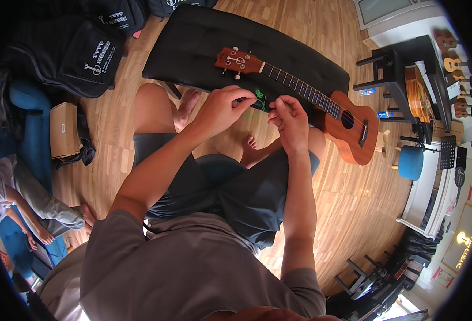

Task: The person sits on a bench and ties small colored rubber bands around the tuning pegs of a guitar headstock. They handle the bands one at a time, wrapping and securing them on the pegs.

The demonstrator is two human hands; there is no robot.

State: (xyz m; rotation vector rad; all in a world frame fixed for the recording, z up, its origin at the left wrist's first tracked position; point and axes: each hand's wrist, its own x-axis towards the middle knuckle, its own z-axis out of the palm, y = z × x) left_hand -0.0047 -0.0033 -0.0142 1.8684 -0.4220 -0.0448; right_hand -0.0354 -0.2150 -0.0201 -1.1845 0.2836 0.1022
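A small tangle of thin green string shows between my two hands, above the near edge of a black padded bench. My left hand is closed in a pinch, its fingertips touching the tangle's left side. Just to the right, my right hand has thumb and forefinger pressed together; what they pinch is too fine to make out. Behind the hands a reddish-brown ukulele lies face up, slanting across the bench. Its headstock with metal pegs points to the far left, and its body is at the right end.
Black gig bags stand at the far left, with a cardboard box nearer. Another person sits on a blue sofa at the left. To the right are a black stool, a guitar, a blue stool and a white piano.
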